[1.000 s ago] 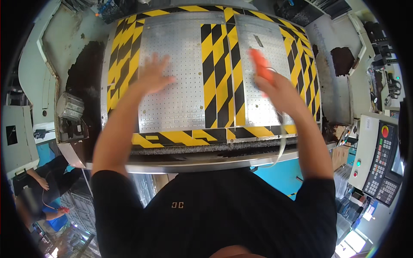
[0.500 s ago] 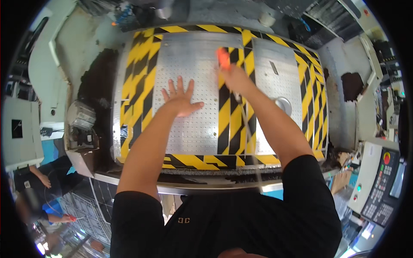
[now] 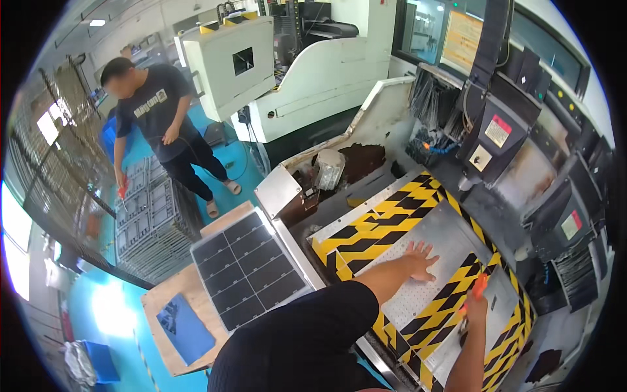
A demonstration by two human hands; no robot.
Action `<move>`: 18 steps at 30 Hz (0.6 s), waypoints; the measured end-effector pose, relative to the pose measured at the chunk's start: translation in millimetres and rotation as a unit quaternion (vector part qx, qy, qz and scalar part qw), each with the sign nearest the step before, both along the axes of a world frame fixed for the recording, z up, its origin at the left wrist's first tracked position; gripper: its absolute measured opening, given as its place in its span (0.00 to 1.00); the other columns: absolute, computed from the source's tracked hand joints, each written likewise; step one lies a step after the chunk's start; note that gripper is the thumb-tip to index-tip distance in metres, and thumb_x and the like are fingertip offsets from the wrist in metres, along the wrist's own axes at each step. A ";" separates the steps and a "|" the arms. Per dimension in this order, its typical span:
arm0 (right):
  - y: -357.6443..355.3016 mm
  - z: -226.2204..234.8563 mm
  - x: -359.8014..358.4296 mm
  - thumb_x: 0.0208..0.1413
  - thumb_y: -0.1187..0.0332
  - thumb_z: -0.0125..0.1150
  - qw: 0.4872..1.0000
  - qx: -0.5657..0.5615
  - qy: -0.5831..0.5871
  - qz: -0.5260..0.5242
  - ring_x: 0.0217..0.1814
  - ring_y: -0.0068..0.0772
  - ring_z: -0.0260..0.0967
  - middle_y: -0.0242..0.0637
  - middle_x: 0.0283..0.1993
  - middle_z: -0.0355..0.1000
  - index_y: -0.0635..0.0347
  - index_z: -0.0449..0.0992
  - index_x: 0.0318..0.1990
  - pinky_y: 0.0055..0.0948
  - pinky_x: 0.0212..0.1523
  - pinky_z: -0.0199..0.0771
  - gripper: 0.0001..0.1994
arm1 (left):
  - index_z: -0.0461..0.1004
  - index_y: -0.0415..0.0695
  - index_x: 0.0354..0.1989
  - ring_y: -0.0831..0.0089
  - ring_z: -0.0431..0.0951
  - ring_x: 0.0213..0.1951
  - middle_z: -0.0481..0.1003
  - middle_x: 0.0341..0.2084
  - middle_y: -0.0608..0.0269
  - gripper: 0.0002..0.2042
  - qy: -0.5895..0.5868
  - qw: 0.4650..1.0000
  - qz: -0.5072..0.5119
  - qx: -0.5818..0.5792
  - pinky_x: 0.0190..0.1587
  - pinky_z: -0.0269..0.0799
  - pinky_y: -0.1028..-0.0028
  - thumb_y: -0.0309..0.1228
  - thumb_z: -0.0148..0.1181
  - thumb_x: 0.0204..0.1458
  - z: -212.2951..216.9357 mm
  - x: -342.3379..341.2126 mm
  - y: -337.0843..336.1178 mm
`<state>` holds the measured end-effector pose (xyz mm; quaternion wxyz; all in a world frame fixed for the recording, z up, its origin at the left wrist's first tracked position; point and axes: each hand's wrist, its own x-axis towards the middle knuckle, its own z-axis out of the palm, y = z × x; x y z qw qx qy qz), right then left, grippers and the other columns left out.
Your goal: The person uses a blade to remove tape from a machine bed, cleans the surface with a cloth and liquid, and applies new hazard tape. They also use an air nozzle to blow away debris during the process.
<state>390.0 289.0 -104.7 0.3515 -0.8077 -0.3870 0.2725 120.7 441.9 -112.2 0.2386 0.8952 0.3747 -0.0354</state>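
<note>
My left hand [image 3: 418, 264] lies palm down with fingers spread on the perforated metal plate [image 3: 403, 304] of the machine bed. Farther right, my right hand [image 3: 476, 308] is wrapped round an orange air blow gun [image 3: 481, 285], held above the bed. Its nozzle is too small to make out. Yellow-and-black striped tape [image 3: 398, 210] borders the plate and runs in a band between it and a second metal plate [image 3: 501, 302] on the right.
Above the bed's far side hangs a dark machine head [image 3: 499, 130]. On my left, a panel with black rectangles [image 3: 251, 266] and a blue sheet [image 3: 186, 330] lie on a wooden board [image 3: 157, 302]. Beyond, a person [image 3: 163, 111] stands by stacked grey crates [image 3: 147, 219], holding a red tool.
My view has swung left, bringing the person, crates and wooden board into sight. The left hand stays spread on the plate; the right still grips the air blow gun.
</note>
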 end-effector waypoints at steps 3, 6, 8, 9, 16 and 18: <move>-102.4 63.4 -46.9 0.59 0.63 0.58 0.998 0.015 -0.022 0.054 0.26 0.26 0.68 0.34 0.27 0.72 0.67 0.75 0.42 0.31 0.29 0.69 0.13 | 0.49 0.53 0.74 0.51 0.44 0.74 0.49 0.73 0.46 0.43 -0.198 0.973 0.089 -0.083 0.71 0.39 0.44 0.59 0.55 0.52 -48.3 8.7 36.1; -175.2 102.6 -124.1 0.58 0.62 0.59 0.984 0.027 -0.005 0.179 0.33 0.29 0.73 0.36 0.33 0.75 0.65 0.75 0.51 0.32 0.35 0.73 0.18 | 0.71 0.42 0.57 0.53 0.74 0.56 0.73 0.55 0.45 0.21 -0.267 0.928 0.239 0.101 0.57 0.70 0.61 0.34 0.51 0.55 -85.2 -3.9 94.6; -221.1 109.8 -161.1 0.58 0.58 0.61 0.935 0.102 -0.111 0.320 0.35 0.38 0.77 0.40 0.34 0.78 0.55 0.74 0.57 0.37 0.35 0.75 0.21 | 0.73 0.47 0.23 0.58 0.73 0.25 0.74 0.22 0.56 0.11 -0.644 0.721 0.253 -0.043 0.29 0.72 0.59 0.32 0.49 0.56 -98.1 -88.7 122.8; -239.1 140.0 -174.8 0.58 0.56 0.61 0.930 0.056 -0.189 0.309 0.40 0.46 0.78 0.41 0.35 0.79 0.46 0.73 0.61 0.43 0.39 0.75 0.24 | 0.76 0.48 0.33 0.68 0.70 0.25 0.72 0.24 0.66 0.10 -0.641 0.672 0.243 -0.280 0.27 0.68 0.66 0.38 0.49 0.59 -90.3 -84.2 114.5; -331.6 78.3 -98.8 0.56 0.43 0.59 0.960 0.061 -0.258 0.095 0.43 0.54 0.72 0.46 0.40 0.72 0.59 0.75 0.38 0.47 0.42 0.74 0.24 | 0.55 0.44 0.70 0.63 0.70 0.57 0.64 0.63 0.49 0.32 -0.423 0.771 0.062 -0.472 0.61 0.65 0.65 0.37 0.60 0.59 23.1 -119.6 -213.9; -383.6 65.8 -73.5 0.55 0.44 0.61 0.965 0.030 -0.258 0.042 0.55 0.54 0.69 0.48 0.48 0.71 0.60 0.75 0.45 0.46 0.51 0.72 0.26 | 0.54 0.44 0.71 0.61 0.70 0.58 0.67 0.60 0.48 0.39 -0.410 0.684 -0.140 -0.586 0.62 0.65 0.62 0.42 0.65 0.52 29.9 -155.0 -298.9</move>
